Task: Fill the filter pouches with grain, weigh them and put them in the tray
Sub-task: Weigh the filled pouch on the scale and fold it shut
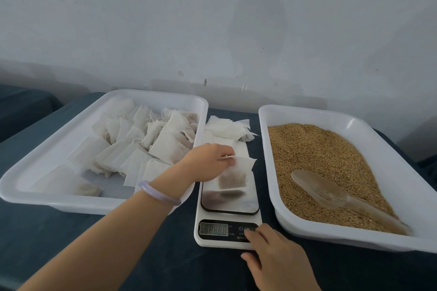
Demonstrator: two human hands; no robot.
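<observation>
Steel platform (229,203): directly under your left hand's fingers, so set the load down in its middle.
Left hand (208,160): pinching the filter pouch (233,178) by its top edge, fingers curled over it.
Filter pouch: hangs below your left fingertips with grain settled at the bottom. Can't tell if it touches the platform yet.
Right hand (274,257): forefinger stretched onto the scale (228,243) buttons, other fingers loose, holding nothing.
Display (214,230): just left of your right fingertip, showing all eights. Looks like start-up, so wait for zero before letting the pouch's weight down.
Release: let go fully and keep both hands off the scale, or the reading will be off.
Tray (28,196): left of your left wrist, filled pouches already inside. The pouch goes here once weighed.
Grain tray (307,111): beyond your right hand, with the scoop (331,194) lying in it for topping up.
</observation>
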